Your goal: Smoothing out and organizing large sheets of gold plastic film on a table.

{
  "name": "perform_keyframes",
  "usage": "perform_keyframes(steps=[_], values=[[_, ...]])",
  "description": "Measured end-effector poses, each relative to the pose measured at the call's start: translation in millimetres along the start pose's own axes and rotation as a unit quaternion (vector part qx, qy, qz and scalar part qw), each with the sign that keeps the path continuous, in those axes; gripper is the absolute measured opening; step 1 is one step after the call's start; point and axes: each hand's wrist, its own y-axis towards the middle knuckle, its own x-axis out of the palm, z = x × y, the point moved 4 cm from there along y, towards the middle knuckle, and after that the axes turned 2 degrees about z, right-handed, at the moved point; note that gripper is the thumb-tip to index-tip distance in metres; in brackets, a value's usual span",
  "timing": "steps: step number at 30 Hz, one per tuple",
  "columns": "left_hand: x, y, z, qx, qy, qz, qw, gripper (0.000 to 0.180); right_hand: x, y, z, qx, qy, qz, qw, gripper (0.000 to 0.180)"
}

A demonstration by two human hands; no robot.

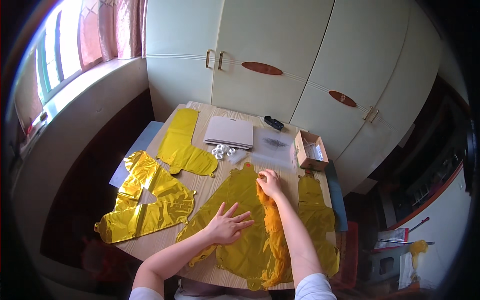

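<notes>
A flat gold foil balloon (pixel 235 195), uninflated, lies in front of me on the table. My left hand (pixel 231 226) rests on its middle with the fingers spread. Along the balloon's right side runs a fluffy orange feather boa (pixel 274 235), stretching toward the near edge. My right hand (pixel 271 184) pinches the boa's far end against the foil, near the balloon's upper tip. To the left is a shinier, creased A-shaped foil balloon (pixel 167 215). Beyond it lies an L-shaped one (pixel 177 137). Another gold balloon (pixel 316 210) sits right of my right forearm, partly hidden by it.
At the back of the wooden table are a stack of grey cardboard sheets (pixel 229 131), several white rolls (pixel 223 151), a clear plastic sheet (pixel 272 146) and a black device (pixel 273 123). An open cardboard box (pixel 314 156) stands back right. Pale cupboards (pixel 270 30) rise behind.
</notes>
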Motion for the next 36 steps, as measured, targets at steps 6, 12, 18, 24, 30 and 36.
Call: perform_keyframes(steps=[6,12,18,24,30,36], values=[[2.4,2.8,-3.5,-0.001,-0.006,0.01,1.0,0.054,2.9,-0.3,7.6,-0.01,0.015,0.022,1.0,0.027],[0.5,1.4,-2.2,0.001,-0.01,0.015,1.0,0.055,4.1,-5.5,2.8,-0.017,0.028,0.052,0.998,0.025],[-4.4,1.3,0.8,-0.013,-0.022,0.006,1.0,0.063,7.2,-10.3,-2.5,-0.067,0.029,0.068,0.995,0.025],[1.7,3.6,-0.9,-0.01,-0.029,0.041,0.999,0.069,9.5,-7.2,-0.4,-0.086,0.025,0.071,0.993,0.025],[3.3,5.1,-2.1,0.005,-0.013,0.014,1.0,0.073,10.1,-6.7,0.5,-0.085,0.028,0.076,0.993,0.024],[0.6,2.6,-0.7,0.016,-0.022,0.019,0.999,0.069,10.3,-6.8,3.7,-0.085,0.021,0.073,0.994,0.025]])
